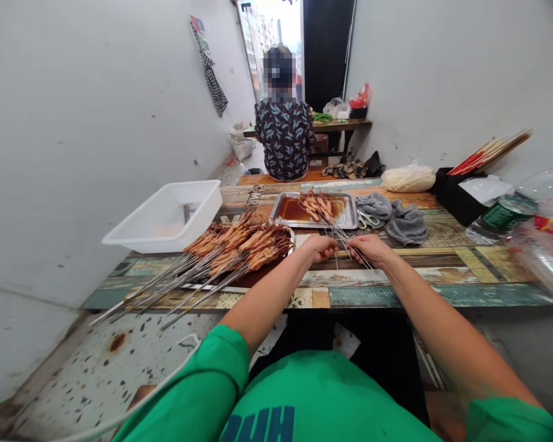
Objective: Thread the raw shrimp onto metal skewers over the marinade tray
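My right hand [369, 248] is closed around the metal ends of several meat skewers [317, 206]. Their meat ends rest over a metal tray [286, 222] with brown sauce in it. Close beside it, my left hand [322, 247] pinches a thin metal skewer that points down toward the table. To the left, a big pile of skewered meat [239, 242] lies on another tray, its bare metal ends sticking out past the table's front edge. Green-handled scissors [367, 219] and grey cloth gloves [406, 222] lie right of the sauce tray.
A white plastic tub [166, 215] stands at the table's left. On the right are a bag of pale noodle-like food [409, 178], a black box [461, 202] with sticks, and a large plastic bottle [507, 215]. Beyond the table a person [284, 138] sits facing away.
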Demonstrator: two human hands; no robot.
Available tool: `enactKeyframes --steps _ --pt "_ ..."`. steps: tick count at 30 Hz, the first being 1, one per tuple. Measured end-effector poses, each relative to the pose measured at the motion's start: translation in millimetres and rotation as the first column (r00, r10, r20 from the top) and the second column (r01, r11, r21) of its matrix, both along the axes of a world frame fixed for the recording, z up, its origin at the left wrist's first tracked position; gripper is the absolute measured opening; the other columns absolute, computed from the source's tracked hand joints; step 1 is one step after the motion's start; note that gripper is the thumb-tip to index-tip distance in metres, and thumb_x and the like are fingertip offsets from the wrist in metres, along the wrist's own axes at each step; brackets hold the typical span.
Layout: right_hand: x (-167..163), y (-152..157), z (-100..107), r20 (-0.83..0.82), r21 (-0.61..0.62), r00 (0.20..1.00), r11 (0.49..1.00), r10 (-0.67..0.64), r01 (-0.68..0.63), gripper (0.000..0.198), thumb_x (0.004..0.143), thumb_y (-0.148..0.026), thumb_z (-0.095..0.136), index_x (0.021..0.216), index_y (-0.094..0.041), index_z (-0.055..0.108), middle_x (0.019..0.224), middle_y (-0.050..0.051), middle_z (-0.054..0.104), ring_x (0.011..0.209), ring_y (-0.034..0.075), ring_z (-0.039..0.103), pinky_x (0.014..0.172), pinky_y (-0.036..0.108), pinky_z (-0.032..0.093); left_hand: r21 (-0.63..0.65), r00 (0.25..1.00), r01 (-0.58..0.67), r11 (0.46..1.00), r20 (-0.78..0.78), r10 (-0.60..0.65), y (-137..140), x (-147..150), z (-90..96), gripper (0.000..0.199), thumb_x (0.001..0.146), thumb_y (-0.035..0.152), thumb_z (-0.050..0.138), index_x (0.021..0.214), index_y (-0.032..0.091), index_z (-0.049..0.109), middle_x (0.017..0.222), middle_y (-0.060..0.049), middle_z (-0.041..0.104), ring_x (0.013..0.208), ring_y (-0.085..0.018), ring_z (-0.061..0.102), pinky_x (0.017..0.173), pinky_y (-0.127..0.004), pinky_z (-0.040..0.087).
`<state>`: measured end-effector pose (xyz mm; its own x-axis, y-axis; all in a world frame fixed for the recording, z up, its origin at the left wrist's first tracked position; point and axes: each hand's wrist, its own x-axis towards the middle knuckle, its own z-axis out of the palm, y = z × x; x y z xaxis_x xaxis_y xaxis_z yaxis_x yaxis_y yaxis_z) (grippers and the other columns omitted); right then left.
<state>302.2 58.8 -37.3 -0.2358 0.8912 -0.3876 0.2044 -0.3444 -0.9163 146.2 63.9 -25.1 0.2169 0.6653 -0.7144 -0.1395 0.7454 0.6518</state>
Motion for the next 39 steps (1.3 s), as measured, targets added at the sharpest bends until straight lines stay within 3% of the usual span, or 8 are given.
enactKeyframes --steps 3,9,15,21,39 --pt "0.9 0.8 -0.9 -0.008 -0.002 1.000 1.000 -0.001 0.001 0.015 0.077 -0.024 0.058 0.066 -0.014 0.057 0.042 -0.003 0.051 0.032 0.005 0.039 0.031 0.018 0.029 0.012 1.000 -0.003 1.000 0.019 0.003 -0.7 -4.3 4.5 0.021 0.083 0.004 0.042 0.064 0.010 0.047 0.053 -0.002 0.051 0.035 0.000 0.029 0.029 -0.007 0.016" --pt "-1.1 1.0 -2.7 -0.013 0.019 1.000 1.000 0.020 -0.019 0.014 0.072 -0.023 0.060 0.062 -0.015 0.055 0.043 -0.003 0.052 0.032 0.005 0.039 0.031 0.018 0.027 -0.071 0.995 0.064 0.995 0.087 -0.058 0.1 -3.8 10.3 0.025 0.086 0.011 0.044 0.061 0.010 0.047 0.047 0.004 0.038 0.033 0.001 0.023 0.028 -0.006 0.014" --pt "-3.2 0.1 -1.4 -0.010 0.023 0.999 0.999 0.042 -0.042 0.018 0.067 -0.026 0.064 0.058 -0.016 0.053 0.044 -0.003 0.053 0.034 0.005 0.039 0.032 0.018 0.025 -0.073 0.994 0.033 0.997 0.103 -0.025 2.5 3.6 7.2 0.024 0.087 0.012 0.044 0.063 0.011 0.045 0.049 0.005 0.039 0.032 0.002 0.025 0.029 -0.005 0.015" --pt "-2.2 1.8 -2.0 -0.010 0.009 0.999 0.999 0.042 -0.042 0.016 0.069 -0.025 0.062 0.059 -0.015 0.054 0.044 -0.003 0.053 0.034 0.005 0.039 0.032 0.018 0.025 -0.088 0.994 0.035 0.996 0.103 -0.026 2.3 1.2 7.0 0.026 0.088 0.017 0.044 0.063 0.012 0.045 0.049 0.004 0.040 0.033 0.002 0.024 0.029 -0.006 0.014" --pt "-3.9 0.1 2.6 -0.035 -0.043 0.999 0.999 0.028 -0.029 0.014 0.074 -0.023 0.058 0.064 -0.013 0.057 0.044 -0.001 0.055 0.033 0.006 0.041 0.031 0.018 0.027 -0.086 0.983 0.029 0.996 0.184 -0.013 5.5 -3.9 10.2 0.021 0.085 0.006 0.041 0.065 0.010 0.047 0.049 0.005 0.038 0.033 0.002 0.023 0.028 -0.005 0.013"
